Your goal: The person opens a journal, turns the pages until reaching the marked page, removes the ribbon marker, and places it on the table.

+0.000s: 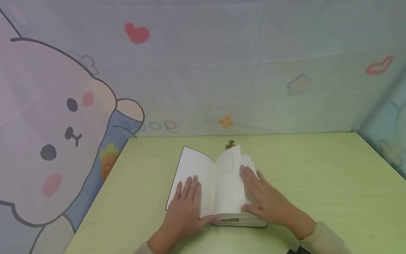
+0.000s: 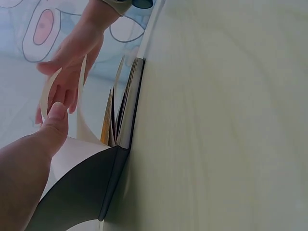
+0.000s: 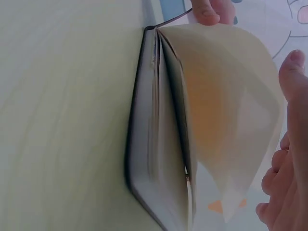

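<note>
A notebook (image 1: 207, 197) with a dark cover lies spread on the table, its first leaves turned up from the block. My left hand (image 1: 185, 206) rests on the left side of the spread, fingers straight, thumb reaching across the lower end of the spine. At the right, my right hand (image 1: 268, 201) touches the outer edge of a raised page (image 1: 228, 183) with extended fingers. That page bows upward in the right wrist view, beside the right hand (image 3: 288, 144). The dark cover (image 2: 77, 190) lifts at an angle under my left hand (image 2: 36, 144) in the left wrist view.
A small green and orange item (image 1: 231, 144) pokes out behind the notebook's top edge. The pale green table (image 1: 317, 176) extends to both sides. Behind it hangs a printed cloth (image 1: 203, 70) with a cartoon animal at the left.
</note>
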{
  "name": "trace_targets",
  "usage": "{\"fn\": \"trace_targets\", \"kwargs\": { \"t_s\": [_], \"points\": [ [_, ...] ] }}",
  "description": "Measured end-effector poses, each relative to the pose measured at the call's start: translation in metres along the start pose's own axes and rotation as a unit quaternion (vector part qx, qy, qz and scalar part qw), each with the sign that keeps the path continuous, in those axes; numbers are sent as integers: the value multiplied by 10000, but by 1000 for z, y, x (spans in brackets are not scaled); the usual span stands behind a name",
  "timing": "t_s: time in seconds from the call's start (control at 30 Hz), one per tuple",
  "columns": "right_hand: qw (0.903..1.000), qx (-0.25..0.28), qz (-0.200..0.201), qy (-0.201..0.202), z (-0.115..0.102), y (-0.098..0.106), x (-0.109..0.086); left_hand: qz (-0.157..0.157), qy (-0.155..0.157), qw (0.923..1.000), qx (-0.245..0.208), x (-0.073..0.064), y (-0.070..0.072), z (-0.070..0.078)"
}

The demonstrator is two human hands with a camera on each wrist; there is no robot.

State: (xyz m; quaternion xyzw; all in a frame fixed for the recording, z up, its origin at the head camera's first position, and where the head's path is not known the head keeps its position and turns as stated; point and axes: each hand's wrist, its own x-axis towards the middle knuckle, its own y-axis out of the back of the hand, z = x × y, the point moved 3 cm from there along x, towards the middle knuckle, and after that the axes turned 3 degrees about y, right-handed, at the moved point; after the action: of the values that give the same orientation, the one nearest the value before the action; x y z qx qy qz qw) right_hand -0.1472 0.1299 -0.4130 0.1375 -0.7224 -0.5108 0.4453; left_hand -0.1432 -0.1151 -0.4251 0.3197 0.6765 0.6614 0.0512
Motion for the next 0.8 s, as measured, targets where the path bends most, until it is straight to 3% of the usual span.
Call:
{"fn": "trace_targets", "kwargs": {
  "t_s": [0.17,0.27,0.53,0.8],
  "points": [
    [9983,279,-434,-256,2,-3,-6,607,-148,9975,-321,-1,1,-2],
    [9976,357,-487,-353,3,-4,-7,907,-194,9943,-526,-2,1,-3],
    [9969,472,-433,-450,3,-7,-11,1468,-309,9843,-930,-4,0,-4],
    [9926,540,-858,-669,5,-10,-16,1951,-479,9713,-1273,-5,0,-7]
  ]
}}
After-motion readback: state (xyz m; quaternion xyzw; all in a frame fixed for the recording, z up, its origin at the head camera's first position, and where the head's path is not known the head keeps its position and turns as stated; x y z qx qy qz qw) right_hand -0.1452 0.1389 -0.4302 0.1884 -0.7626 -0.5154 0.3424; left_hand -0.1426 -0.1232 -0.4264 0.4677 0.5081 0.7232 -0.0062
